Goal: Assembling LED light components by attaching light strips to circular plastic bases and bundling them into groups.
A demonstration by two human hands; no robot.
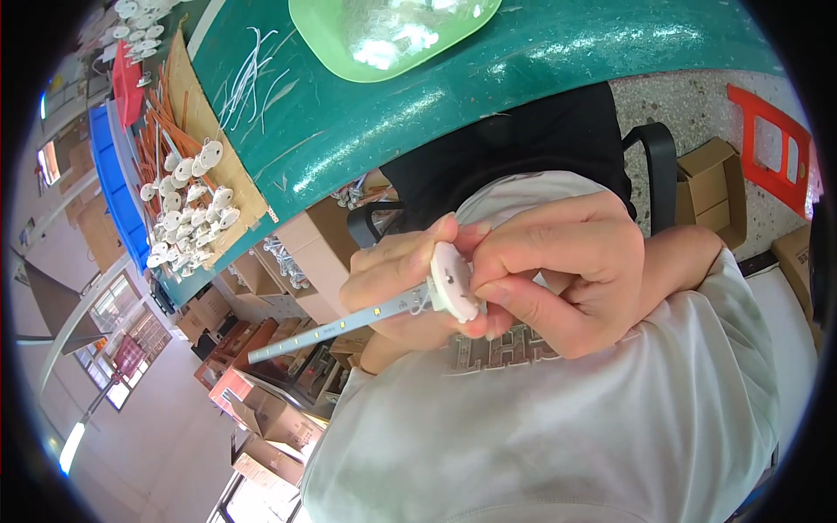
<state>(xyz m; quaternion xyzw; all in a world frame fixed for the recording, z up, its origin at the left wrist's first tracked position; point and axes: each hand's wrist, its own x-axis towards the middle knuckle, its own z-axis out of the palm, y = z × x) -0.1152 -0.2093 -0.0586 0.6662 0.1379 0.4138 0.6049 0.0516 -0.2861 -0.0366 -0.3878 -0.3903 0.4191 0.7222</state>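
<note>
Both hands meet at chest height: the left hand [392,270] fingers curl around a thin white strip [340,324], the right hand [567,270] fingers pinch its round white disc [453,283], seemingly joined; green tabletop [366,113] well apart.

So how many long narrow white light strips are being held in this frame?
1: the long narrow white light strip runs from the round white plastic disc, pinched between left hand and right hand. Others may be hidden.
</note>
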